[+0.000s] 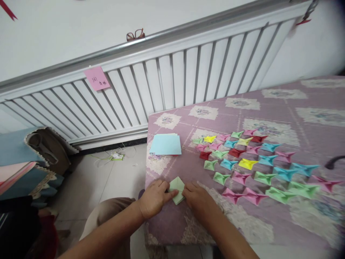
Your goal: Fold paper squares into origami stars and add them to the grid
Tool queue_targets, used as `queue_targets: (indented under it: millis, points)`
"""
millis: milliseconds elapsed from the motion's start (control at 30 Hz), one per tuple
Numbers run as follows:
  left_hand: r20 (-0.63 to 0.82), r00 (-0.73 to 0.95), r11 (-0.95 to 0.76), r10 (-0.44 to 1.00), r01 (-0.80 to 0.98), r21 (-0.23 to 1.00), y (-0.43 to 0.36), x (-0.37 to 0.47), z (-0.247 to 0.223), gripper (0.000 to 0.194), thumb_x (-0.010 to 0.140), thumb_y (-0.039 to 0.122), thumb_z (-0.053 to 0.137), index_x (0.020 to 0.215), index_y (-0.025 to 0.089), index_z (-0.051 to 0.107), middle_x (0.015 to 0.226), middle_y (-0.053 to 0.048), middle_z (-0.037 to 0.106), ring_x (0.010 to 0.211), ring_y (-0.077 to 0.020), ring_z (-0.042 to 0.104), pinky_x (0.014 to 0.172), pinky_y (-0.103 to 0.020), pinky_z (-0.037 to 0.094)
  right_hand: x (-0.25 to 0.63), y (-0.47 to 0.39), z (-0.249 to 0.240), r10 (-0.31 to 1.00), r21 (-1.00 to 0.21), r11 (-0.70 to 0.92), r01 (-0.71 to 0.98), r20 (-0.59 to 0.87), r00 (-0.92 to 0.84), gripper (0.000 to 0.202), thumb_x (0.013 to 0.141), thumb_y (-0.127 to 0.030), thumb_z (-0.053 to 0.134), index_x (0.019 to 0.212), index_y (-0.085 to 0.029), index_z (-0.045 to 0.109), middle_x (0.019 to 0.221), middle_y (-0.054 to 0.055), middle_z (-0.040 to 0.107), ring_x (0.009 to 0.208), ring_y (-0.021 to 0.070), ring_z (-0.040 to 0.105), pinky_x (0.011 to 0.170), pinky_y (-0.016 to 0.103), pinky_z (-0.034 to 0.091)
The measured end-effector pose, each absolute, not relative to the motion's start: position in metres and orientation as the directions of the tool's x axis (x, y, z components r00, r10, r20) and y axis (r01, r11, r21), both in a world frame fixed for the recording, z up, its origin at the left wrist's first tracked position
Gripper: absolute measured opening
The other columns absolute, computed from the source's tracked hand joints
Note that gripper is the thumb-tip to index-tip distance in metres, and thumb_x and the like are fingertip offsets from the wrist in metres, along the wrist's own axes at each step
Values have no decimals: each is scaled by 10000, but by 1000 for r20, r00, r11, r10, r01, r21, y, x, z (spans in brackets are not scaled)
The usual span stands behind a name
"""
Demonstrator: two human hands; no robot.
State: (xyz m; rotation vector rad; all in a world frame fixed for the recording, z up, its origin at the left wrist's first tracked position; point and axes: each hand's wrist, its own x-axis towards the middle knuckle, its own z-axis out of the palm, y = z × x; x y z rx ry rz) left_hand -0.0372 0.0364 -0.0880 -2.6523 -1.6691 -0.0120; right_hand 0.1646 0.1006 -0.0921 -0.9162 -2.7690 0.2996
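Observation:
A light green sheet of paper (pixel 177 185), folded to a pointed shape, lies on the purple patterned tablecloth (pixel 185 172) near the front left edge. My left hand (pixel 157 197) pinches its left side, the thumb resting on top of it. At its right side my right hand (pixel 197 199) grips the edge with curled fingers. Behind my hands is a stack of square paper (pixel 165 144) with light blue on top. Several folded paper shapes (pixel 248 164) in green, pink, yellow, blue and red stand in rows to the right.
A white radiator (pixel 172 79) runs behind the table, with a pink note (pixel 97 78) on it and glasses (pixel 135 35) on the ledge above. A cable (pixel 117 157) lies on the floor at the left. A black object (pixel 334 162) is at the right.

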Motion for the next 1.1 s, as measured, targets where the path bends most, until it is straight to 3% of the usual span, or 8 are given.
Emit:
queue_targets:
  millis: [200, 333, 533, 767, 1100]
  points:
    - [-8, 449, -449, 893, 891, -65, 36, -35, -84, 349, 1000, 329, 279, 1315, 350, 429, 996, -42, 518, 902, -224, 447, 758, -332, 355, 164, 94, -85, 636, -291, 768, 570, 238, -734, 142, 849, -125, 545, 744, -182, 622, 806, 48, 622, 784, 199, 547, 724, 319, 390]
    - [-23, 420, -420, 907, 905, -62, 36, -33, -84, 320, 997, 350, 288, 1207, 302, 524, 971, -32, 519, 899, -211, 450, 762, -321, 356, 153, 84, -91, 587, -341, 803, 489, 311, -747, 141, 836, -71, 525, 852, -168, 625, 905, 57, 649, 856, 194, 575, 786, 314, 429]
    - [-5, 392, -392, 920, 918, -66, 35, -32, -87, 292, 991, 355, 323, 1088, 255, 579, 973, -26, 532, 903, -206, 463, 775, -322, 374, 150, 73, -102, 588, -257, 808, 530, 311, -747, 295, 822, -53, 508, 1080, -147, 615, 1097, 96, 666, 973, 217, 615, 811, 336, 471]
    - [14, 395, -392, 918, 914, -104, 33, -31, -88, 268, 985, 330, 352, 1098, 255, 583, 1071, -35, 547, 940, -220, 482, 794, -340, 407, 157, 67, -107, 589, -186, 808, 559, 255, -767, 377, 861, -110, 475, 1221, -176, 566, 1255, 92, 606, 1124, 219, 576, 896, 350, 443]
    - [-4, 349, -349, 937, 934, -74, 26, -34, -90, 333, 992, 276, 338, 1294, 248, 475, 1202, -51, 550, 1048, -232, 486, 897, -377, 420, 159, 59, -94, 638, -325, 733, 598, 24, -769, 524, 825, -263, 567, 1337, -198, 473, 1396, 92, 463, 1289, 249, 424, 1025, 444, 348]
